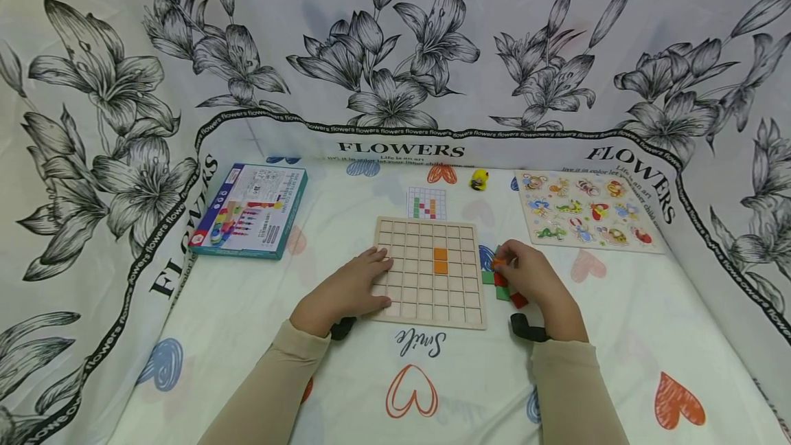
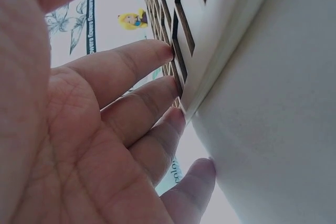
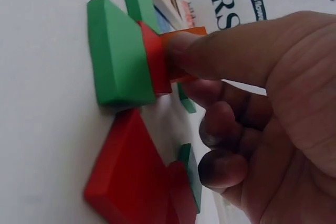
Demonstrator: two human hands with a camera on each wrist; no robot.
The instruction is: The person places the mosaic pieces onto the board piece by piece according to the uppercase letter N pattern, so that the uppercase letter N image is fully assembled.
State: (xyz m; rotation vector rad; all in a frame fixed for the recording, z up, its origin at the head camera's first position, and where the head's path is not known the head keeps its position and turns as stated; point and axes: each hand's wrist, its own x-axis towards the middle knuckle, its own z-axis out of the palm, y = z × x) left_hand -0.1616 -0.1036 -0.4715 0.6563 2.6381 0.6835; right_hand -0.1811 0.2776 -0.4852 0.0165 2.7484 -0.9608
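A wooden grid board (image 1: 426,294) lies on the cloth between the hands. Two orange tiles (image 1: 440,261) fill adjoining cells right of its middle. My left hand (image 1: 352,287) rests at the board's left edge with fingers spread and their tips on the frame; the left wrist view shows those fingers (image 2: 126,69) nearly straight. Just beyond the right edge, my right hand (image 1: 531,270) pinches an orange square tile (image 3: 184,38) between thumb and index finger. Under and around it lie green tiles (image 3: 113,51) and red tiles (image 3: 131,171), some overlapping.
A small pattern card (image 1: 426,203) with coloured squares lies behind the board. At the back left sits a flat teal box (image 1: 250,211). A yellow toy figure (image 1: 478,179) stands near the back, and a wooden insect puzzle board (image 1: 587,211) lies at the right. Flower-printed cloth rises behind.
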